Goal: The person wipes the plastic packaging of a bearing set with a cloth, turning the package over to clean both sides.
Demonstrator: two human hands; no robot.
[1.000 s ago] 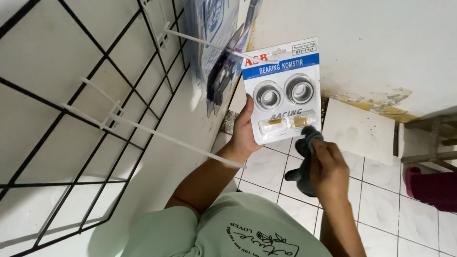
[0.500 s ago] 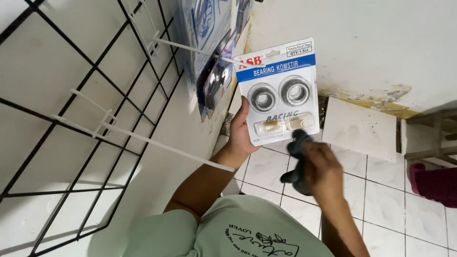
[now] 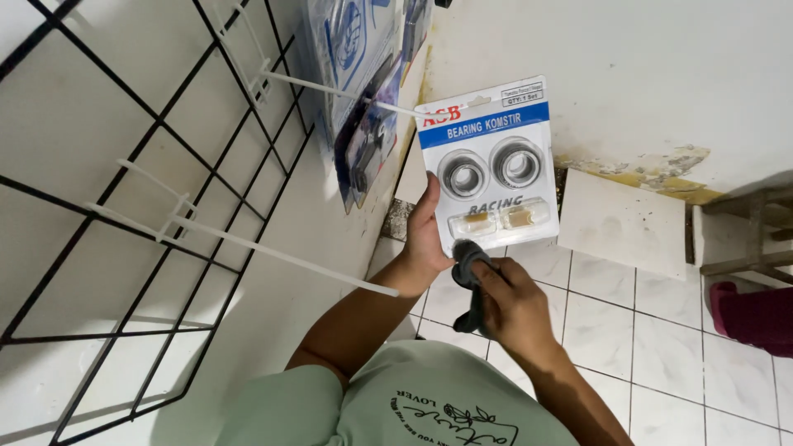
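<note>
My left hand [image 3: 427, 235] holds up a white blister pack [image 3: 489, 165] with a blue band. Two metal ring bearings and two small brass-coloured parts sit under its clear plastic. My right hand [image 3: 514, 304] grips a dark grey cloth [image 3: 469, 272] and presses it against the pack's lower edge. Both forearms rise from the bottom of the view, above my pale green shirt.
A black wire grid [image 3: 124, 206] with white hooks [image 3: 273, 256] covers the wall at left. More blue packaged goods [image 3: 363, 91] hang on a hook at the top. White floor tiles [image 3: 661, 347], a loose tile [image 3: 619, 223], a wooden stool leg [image 3: 752, 239] and a dark red item [image 3: 756, 318] lie at right.
The right hand with the cloth has moved up from below the pack to touch its lower edge. The pack has stayed about level with the upper hook.
</note>
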